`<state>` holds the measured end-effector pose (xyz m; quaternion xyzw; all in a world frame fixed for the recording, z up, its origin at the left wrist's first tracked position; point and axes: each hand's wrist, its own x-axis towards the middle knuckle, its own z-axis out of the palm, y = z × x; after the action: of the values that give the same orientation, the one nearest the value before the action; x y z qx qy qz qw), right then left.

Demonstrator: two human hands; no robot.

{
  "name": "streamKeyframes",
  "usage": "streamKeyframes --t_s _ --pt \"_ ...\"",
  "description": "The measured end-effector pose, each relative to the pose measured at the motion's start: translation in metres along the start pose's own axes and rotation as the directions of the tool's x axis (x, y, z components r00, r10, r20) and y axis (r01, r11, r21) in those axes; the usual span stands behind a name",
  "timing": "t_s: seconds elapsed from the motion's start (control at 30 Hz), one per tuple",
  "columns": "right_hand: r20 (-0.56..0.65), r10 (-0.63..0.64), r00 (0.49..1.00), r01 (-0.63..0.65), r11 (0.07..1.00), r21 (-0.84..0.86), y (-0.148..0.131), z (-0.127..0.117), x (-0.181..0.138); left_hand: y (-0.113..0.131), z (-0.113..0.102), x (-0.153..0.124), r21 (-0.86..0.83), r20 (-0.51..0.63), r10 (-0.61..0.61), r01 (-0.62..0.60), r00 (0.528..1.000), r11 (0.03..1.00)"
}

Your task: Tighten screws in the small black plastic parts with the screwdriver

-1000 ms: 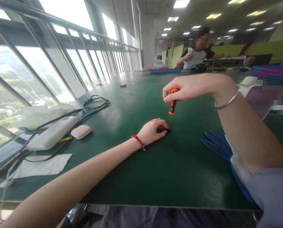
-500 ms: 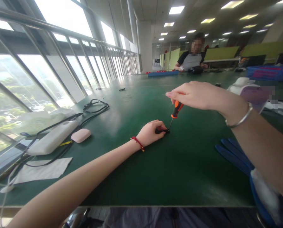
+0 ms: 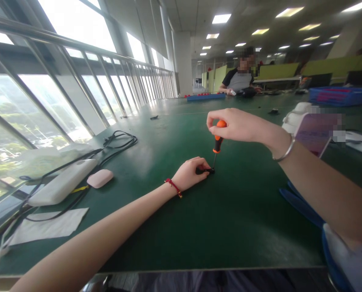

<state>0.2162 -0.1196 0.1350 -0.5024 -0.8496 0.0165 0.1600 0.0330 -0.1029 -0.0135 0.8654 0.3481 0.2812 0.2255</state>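
On the green table (image 3: pixel 174 219) my left hand (image 3: pixel 189 173) rests with its fingers pinched on a small black part (image 3: pixel 204 171), holding it down. My right hand (image 3: pixel 233 125) hovers above it, closed round the top of an orange-and-black screwdriver (image 3: pixel 218 140). The screwdriver stands nearly upright and its thin tip meets the black part. A red cord circles my left wrist and a silver bangle my right.
At the left lie a white power bank (image 3: pixel 62 184), a pink case (image 3: pixel 99 178), black cables (image 3: pixel 120 140) and a paper sheet (image 3: pixel 47 225). Blue gloves (image 3: pixel 302 205) lie under my right forearm. A phone (image 3: pixel 316 132) stands at the right. Another person (image 3: pixel 240 79) sits at the far end.
The screwdriver tilted to the right half a second ago and now stands nearly upright again on the part. My right hand has moved back over it. The left hand has stayed put.
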Motion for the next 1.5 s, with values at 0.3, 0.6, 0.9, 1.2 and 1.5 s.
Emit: streamKeyframes --t_s 0.3,0.6,0.9,1.2,1.5 --pt "0.049 -0.025 0.998 0.024 0.999 0.025 0.007 -0.009 -0.010 0.001 -0.001 0.000 -0.018 0.007 0.003 -0.003 1.000 1.000" --pt "0.095 -0.049 0.994 0.048 0.999 0.004 0.006 -0.010 -0.012 0.001 -0.002 -0.001 -0.022 0.014 0.008 -0.007 1.000 1.000" --pt "0.074 -0.056 0.996 0.056 0.998 0.003 0.005 -0.010 -0.013 0.001 -0.002 0.000 -0.021 0.015 0.012 -0.012 1.000 1.000" --pt "0.145 -0.006 0.989 0.008 1.000 -0.010 0.010 -0.015 -0.014 0.001 -0.002 0.000 -0.027 0.014 0.017 -0.017 1.000 1.000" --pt "0.127 -0.016 0.992 0.020 0.999 -0.034 0.005 -0.012 -0.015 0.002 -0.002 0.000 -0.022 0.020 0.024 -0.024 1.000 0.999"
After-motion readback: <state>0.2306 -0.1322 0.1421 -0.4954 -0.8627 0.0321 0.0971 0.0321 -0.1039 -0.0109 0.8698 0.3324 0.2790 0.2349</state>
